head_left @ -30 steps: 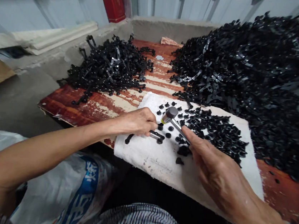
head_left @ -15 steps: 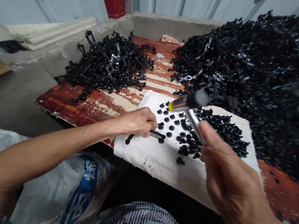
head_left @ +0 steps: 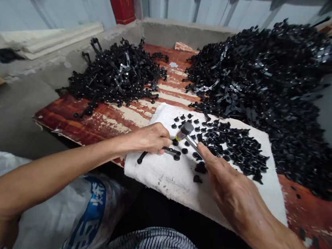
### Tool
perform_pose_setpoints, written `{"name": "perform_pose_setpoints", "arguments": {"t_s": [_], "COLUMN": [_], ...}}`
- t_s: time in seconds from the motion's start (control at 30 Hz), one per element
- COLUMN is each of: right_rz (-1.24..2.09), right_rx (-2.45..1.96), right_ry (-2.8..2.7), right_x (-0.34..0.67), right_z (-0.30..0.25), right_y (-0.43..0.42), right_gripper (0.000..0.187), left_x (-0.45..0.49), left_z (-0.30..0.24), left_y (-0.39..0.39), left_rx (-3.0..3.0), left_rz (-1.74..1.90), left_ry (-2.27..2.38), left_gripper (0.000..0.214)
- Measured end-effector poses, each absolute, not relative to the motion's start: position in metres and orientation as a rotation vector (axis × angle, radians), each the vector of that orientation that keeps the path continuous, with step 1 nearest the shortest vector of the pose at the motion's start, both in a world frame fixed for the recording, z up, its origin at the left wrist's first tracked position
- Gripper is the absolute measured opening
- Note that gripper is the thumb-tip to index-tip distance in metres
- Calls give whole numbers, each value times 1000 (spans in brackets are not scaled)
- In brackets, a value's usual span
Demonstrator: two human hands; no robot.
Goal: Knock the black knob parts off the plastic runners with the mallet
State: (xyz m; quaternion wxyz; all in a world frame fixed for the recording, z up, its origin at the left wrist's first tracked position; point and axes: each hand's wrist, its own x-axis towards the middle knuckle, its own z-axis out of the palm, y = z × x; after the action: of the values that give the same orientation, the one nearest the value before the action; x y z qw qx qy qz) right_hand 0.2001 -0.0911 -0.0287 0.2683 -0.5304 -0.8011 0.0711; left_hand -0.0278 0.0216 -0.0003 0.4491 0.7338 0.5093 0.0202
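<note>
My left hand (head_left: 155, 138) is closed on a black jointed strip (head_left: 171, 151), which lies low over a white cloth (head_left: 160, 176). One end of the strip rests at a round black piece. In my right hand (head_left: 226, 177) is a hammer (head_left: 185, 130) with a metal handle, a dark head and a yellow face. Its yellow face is down at the small round black pieces just right of my left fingers; whether it touches one I cannot tell. Several loose round black pieces with short stems (head_left: 235, 144) are spread and heaped on the cloth.
A pile of black linked strips (head_left: 114, 74) sits at the left of the worn red board (head_left: 65, 113). A larger black heap (head_left: 262, 71) fills the right side. A red box (head_left: 121, 4) stands by the wall, and a white plastic bag (head_left: 52, 199) lies below left.
My right hand has swung the hammer down and left, from raised above the cloth to close by my left fingers. My left hand keeps hold of the strip. The whole view has shifted slightly.
</note>
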Motion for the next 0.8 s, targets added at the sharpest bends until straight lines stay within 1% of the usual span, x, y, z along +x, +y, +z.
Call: {"name": "perform_pose_setpoints", "arguments": {"t_s": [0.1, 0.17, 0.27, 0.37, 0.43, 0.5, 0.57, 0.63, 0.73, 0.8], "right_rz": [273, 459, 859, 1284, 1431, 1404, 1315, 1264, 1262, 1260], "right_rx": [-1427, -1441, -1405, -1373, -1364, -1375, -1413, -1430, -1393, -1366], "right_ry": [-2063, -1929, -1745, -1485, -1313, -1183, -1098, -1022, -923, -880], "right_x": [195, 191, 184, 178, 176, 177, 181, 183, 184, 181], "right_z": [-14, -2, 8, 5, 1, -2, -3, -4, -4, -3], "right_y": [-85, -78, -69, -67, -72, -80, -86, -91, -93, -92], "right_gripper": [46, 37, 23, 27, 31, 32, 33, 35, 37, 38], "left_x": [-28, -24, -13, -5, -6, -14, -26, -38, -47, -48], "left_z": [7, 16, 31, 40, 42, 42, 41, 41, 38, 35], "left_y": [20, 15, 3, -8, -11, -14, -19, -28, -46, -54], "left_rx": [1854, 1891, 1990, 2132, 2199, 2213, 2181, 2139, 2099, 2078], "left_rz": [19, 19, 3, 3, 82, 238, 443, 523, 262, 157], "left_ry": [1259, 1167, 899, 768, 875, 1079, 1249, 1329, 1323, 1272], "left_gripper": [22, 23, 24, 24, 22, 22, 28, 31, 42, 44]}}
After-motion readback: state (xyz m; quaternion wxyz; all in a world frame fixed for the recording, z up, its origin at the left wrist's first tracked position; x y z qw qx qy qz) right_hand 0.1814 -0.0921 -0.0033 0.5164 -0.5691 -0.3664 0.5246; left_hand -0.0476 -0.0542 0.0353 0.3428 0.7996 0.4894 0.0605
